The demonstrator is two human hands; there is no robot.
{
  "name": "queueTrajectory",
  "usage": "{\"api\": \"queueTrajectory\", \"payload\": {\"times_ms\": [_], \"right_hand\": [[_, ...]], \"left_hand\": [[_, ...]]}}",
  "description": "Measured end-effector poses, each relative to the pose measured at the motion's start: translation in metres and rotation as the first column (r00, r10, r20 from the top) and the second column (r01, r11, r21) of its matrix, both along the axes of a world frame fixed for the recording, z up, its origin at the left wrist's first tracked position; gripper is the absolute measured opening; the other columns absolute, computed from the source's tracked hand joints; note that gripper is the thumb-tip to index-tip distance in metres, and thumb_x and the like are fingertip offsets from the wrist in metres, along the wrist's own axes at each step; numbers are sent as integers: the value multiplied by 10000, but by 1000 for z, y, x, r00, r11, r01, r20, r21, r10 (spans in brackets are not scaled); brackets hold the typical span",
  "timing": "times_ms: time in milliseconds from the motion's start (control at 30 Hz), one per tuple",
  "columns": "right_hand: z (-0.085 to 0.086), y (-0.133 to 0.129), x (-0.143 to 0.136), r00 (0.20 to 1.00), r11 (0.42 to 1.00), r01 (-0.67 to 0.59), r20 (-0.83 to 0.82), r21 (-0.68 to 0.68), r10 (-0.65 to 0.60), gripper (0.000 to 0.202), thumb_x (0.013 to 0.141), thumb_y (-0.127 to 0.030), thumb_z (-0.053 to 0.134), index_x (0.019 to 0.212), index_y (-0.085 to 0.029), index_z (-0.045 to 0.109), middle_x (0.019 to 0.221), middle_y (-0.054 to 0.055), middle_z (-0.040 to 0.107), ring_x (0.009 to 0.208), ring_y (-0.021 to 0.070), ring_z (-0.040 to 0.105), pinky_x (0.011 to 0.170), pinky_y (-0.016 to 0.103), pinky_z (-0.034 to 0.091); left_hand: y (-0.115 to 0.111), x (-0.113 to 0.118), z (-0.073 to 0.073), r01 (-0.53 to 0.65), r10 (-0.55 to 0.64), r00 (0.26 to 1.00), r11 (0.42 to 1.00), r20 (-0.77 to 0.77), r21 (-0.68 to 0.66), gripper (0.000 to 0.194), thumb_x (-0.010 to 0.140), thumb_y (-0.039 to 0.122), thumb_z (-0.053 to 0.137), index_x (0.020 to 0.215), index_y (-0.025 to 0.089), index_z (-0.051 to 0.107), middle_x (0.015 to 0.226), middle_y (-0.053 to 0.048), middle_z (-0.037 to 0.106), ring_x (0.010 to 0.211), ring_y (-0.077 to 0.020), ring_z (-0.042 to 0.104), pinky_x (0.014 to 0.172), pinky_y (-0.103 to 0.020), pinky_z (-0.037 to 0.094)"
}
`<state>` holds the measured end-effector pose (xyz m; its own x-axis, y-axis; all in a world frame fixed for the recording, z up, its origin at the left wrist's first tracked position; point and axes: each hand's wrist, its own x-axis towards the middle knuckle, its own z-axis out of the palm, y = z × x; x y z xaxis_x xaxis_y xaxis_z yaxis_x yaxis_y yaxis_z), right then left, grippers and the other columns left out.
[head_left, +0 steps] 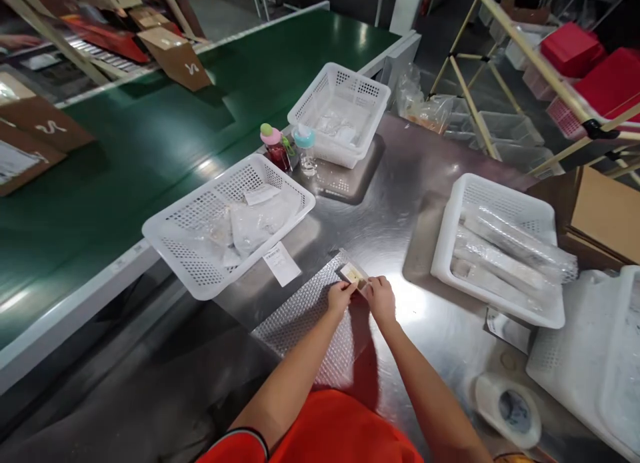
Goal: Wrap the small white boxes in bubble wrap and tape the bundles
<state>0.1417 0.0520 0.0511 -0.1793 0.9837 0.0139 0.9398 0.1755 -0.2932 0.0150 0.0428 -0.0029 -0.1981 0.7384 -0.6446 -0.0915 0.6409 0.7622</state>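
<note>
Both my hands meet at a small pale packet point(354, 274) over the far corner of a bubble wrap sheet point(313, 316) on the metal table. My left hand point(341, 299) pinches the packet's near left edge. On its right side, my right hand point(381, 298) has its fingers closed on the packet's edge. What is inside the packet is too small to tell. A white label point(282, 264) lies beyond the sheet, against a white basket point(200, 213) that holds clear plastic bags.
Another white basket point(340, 110) stands at the back beside two bottles point(306, 150). On the right, a basket point(500, 200) holds bubble-wrapped rolls, with a tape roll point(507, 410) nearer me. A green conveyor point(240, 96) carrying cardboard boxes runs along the left.
</note>
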Motion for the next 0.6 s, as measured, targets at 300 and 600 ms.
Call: {"api": "queueTrajectory", "payload": {"times_ms": [300, 600], "right_hand": [[-2, -13, -15, 990, 995, -96, 100, -29, 98, 281, 962, -195, 453, 871, -190, 719, 823, 81, 636, 780, 207, 520, 714, 328, 364], [-13, -49, -27, 969, 987, -159, 189, -1, 157, 375, 902, -80, 458, 1242, -112, 616, 1123, 172, 621, 1021, 284, 509, 875, 419, 423]], "left_hand": [[2, 1, 0, -14, 19, 995, 999, -98, 49, 163, 729, 202, 580, 568, 179, 564, 575, 36, 561, 591, -109, 526, 585, -207, 415], [-8, -3, 13, 48, -47, 999, 997, -9, 67, 129, 709, 243, 599, 609, 163, 618, 619, 0, 624, 637, -135, 585, 628, -238, 460]]}}
